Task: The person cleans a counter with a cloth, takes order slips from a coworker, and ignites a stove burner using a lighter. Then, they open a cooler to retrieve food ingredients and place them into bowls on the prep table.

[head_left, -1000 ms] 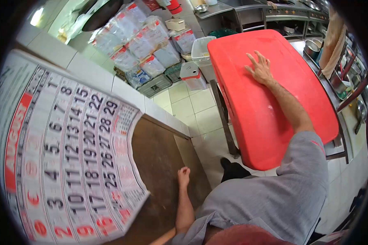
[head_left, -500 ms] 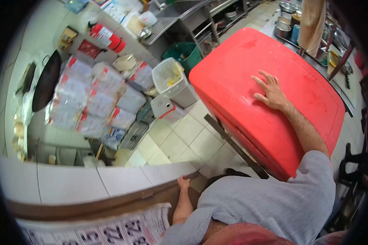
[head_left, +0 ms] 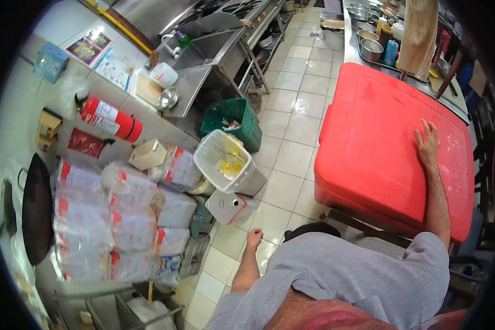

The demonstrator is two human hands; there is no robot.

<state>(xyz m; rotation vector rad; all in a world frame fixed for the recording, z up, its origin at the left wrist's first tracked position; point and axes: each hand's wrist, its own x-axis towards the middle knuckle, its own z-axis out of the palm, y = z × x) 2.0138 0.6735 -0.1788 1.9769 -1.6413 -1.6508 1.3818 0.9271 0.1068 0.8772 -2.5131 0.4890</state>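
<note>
Apparently the step in hand is a steadying touch on the large red container (head_left: 379, 159), body close beside it. Judgement on method: spread the load across palm and fingertips, well inside the rim of the lid, and press straight down rather than sideways, since a sideways push could slide the lid or shift the container on its dark frame (head_left: 368, 226). Wet-looking patches show on the lid, so a light, flat contact seems safer than leaning full weight. Footing matters too: the tiled floor (head_left: 286, 157) shines in places and may be slick.

Grip, right hand (head_left: 429, 147): open, fingers apart and slightly bent, pointing toward the far side; it appears to rest on the lid and pinches nothing. Exact contact under the palm: cannot tell.

Grip, left hand (head_left: 254, 237): fingers curled in, low at the body's left side, apart from the container; no object visible in it, though its inside is hidden. Nearest item is the white box with a red band (head_left: 227, 208), not visibly touched.

Position: the container is at the right, lid closed, near side next to the grey shirt (head_left: 341, 275)
</note>
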